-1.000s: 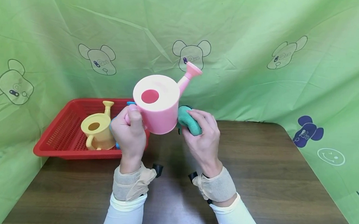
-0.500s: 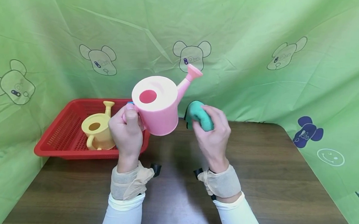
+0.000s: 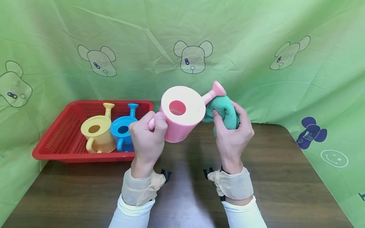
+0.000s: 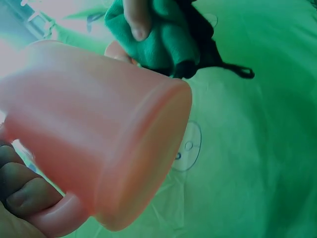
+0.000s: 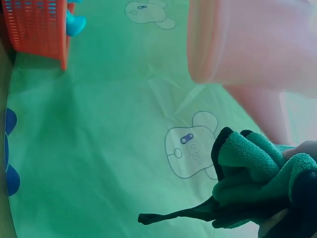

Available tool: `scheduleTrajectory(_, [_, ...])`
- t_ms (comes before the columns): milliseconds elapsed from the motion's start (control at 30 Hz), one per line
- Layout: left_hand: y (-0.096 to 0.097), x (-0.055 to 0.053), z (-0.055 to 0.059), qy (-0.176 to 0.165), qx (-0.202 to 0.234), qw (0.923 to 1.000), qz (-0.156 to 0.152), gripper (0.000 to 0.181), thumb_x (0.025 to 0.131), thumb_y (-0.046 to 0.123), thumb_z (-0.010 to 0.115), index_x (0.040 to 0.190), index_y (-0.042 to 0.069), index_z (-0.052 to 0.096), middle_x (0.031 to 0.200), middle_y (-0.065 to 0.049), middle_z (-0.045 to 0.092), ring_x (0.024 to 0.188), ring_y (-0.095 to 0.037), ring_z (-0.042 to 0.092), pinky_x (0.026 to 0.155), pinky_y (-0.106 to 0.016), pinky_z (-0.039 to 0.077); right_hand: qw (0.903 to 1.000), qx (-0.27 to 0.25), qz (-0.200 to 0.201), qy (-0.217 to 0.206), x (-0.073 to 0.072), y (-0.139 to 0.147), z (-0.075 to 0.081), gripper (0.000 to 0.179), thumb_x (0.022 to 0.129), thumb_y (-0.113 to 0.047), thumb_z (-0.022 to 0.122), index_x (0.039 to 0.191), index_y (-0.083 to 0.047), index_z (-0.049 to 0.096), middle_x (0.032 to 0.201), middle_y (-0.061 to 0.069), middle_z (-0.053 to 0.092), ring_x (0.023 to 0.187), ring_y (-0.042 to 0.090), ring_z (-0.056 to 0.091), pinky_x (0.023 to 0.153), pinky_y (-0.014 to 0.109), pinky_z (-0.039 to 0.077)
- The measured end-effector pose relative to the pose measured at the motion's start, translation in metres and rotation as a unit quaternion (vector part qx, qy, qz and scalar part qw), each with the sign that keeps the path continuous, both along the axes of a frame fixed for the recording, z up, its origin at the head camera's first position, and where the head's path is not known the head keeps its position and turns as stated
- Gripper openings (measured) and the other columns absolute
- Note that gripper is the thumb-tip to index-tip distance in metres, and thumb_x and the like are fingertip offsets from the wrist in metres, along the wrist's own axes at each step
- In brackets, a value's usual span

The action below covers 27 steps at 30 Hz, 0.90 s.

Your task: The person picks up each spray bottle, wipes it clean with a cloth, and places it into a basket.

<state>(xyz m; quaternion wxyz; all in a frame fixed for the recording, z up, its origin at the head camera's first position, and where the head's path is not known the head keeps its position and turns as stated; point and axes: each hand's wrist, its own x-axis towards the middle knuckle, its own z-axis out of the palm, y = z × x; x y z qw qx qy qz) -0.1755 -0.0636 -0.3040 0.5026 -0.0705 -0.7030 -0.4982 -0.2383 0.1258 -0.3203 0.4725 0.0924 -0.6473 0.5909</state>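
My left hand (image 3: 149, 136) grips the handle of a pink watering can (image 3: 182, 119), raised above the table with its spout toward the right. In the left wrist view the fingers curl through the can's handle (image 4: 62, 218). A folded green towel (image 3: 226, 111) with dark edging is pinched in my right hand (image 3: 234, 136), thumb on the near side. The towel lies right at the spout, just below the pink sprinkler head (image 3: 218, 89). From the right wrist view, a dark hanging loop (image 5: 173, 215) trails off the towel (image 5: 252, 163).
On the left of the brown table (image 3: 277, 186) stands a red plastic basket (image 3: 60, 136). A yellow watering can (image 3: 100, 134) and a blue watering can (image 3: 125, 130) sit side by side in it. A green printed cloth (image 3: 249, 45) hangs behind and along the sides.
The pink can has moved right and tipped, its spout dropping lower. My right hand moved the towel from beside the can's body rightward to the spout. The blue can has come into view.
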Motion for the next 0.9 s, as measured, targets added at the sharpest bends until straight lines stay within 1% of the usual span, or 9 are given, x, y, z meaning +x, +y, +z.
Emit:
scheduleTrajectory(133, [0.0054,0.0009,-0.0011,0.008,-0.017,0.9998,-0.010,0.044,0.090,0.025,0.061,0.058,0.007,0.039,0.048,-0.004,0.034,0.045,-0.009,0.027,0.045,-0.022,0.016,0.9998,-0.016,0.004,-0.010,0.0010,0.0007,0.0022,0.038,0.078,-0.012,0.091,0.115,-0.014,0.080,0.107,0.008,0.080,0.089,0.006,0.067,0.083,0.021,0.049])
scheduleTrajectory(367, [0.0065,0.0021,-0.0026,0.002,-0.030,0.9991,-0.029,0.044,0.091,0.024,0.062,0.058,0.007,0.038,0.048,-0.004,0.036,0.044,-0.008,0.029,0.044,-0.022,0.019,0.9998,-0.015,0.006,-0.012,0.0028,0.0002,0.0037,0.037,0.078,-0.012,0.091,0.114,-0.013,0.080,0.106,0.007,0.080,0.090,0.007,0.067,0.083,0.021,0.049])
scheduleTrajectory(500, [0.0068,0.0025,-0.0021,0.003,-0.034,0.9988,-0.033,0.043,0.091,0.023,0.061,0.058,0.007,0.038,0.049,-0.005,0.036,0.044,-0.008,0.029,0.044,-0.023,0.019,0.9999,-0.012,0.006,-0.011,0.0034,-0.0001,0.0038,0.038,0.078,-0.011,0.091,0.114,-0.013,0.080,0.107,0.007,0.080,0.092,0.006,0.068,0.085,0.022,0.049])
scheduleTrajectory(600, [0.0073,0.0030,-0.0011,0.003,-0.037,0.9988,-0.031,0.043,0.091,0.024,0.061,0.058,0.007,0.038,0.049,-0.005,0.036,0.044,-0.009,0.029,0.043,-0.023,0.019,0.9999,-0.004,0.006,-0.011,0.0041,-0.0002,0.0039,0.037,0.078,-0.012,0.091,0.114,-0.014,0.080,0.109,0.006,0.080,0.096,0.005,0.068,0.087,0.022,0.049])
scheduleTrajectory(667, [0.0077,0.0033,-0.0004,0.001,-0.031,0.9990,-0.034,0.043,0.090,0.023,0.062,0.058,0.007,0.039,0.049,-0.005,0.037,0.044,-0.010,0.029,0.043,-0.023,0.019,0.9999,0.007,0.009,-0.008,0.0046,-0.0005,0.0037,0.037,0.078,-0.012,0.091,0.114,-0.013,0.080,0.110,0.005,0.080,0.099,0.005,0.068,0.089,0.022,0.049])
scheduleTrajectory(767, [0.0077,0.0039,0.0010,-0.002,-0.019,0.9993,-0.032,0.043,0.091,0.023,0.062,0.058,0.007,0.039,0.049,-0.006,0.038,0.044,-0.010,0.030,0.043,-0.023,0.019,0.9994,0.026,0.022,0.000,0.0054,-0.0018,0.0027,0.036,0.079,-0.011,0.090,0.114,-0.012,0.080,0.112,0.004,0.080,0.102,0.007,0.068,0.092,0.023,0.049])
scheduleTrajectory(900, [0.0062,0.0042,0.0017,-0.005,-0.003,0.9997,-0.025,0.044,0.092,0.025,0.060,0.057,0.006,0.039,0.048,-0.007,0.038,0.044,-0.011,0.029,0.044,-0.023,0.018,0.9973,0.055,0.048,0.009,0.0055,-0.0044,-0.0001,0.035,0.081,-0.008,0.087,0.115,-0.011,0.079,0.114,0.006,0.079,0.105,0.014,0.069,0.095,0.024,0.050])
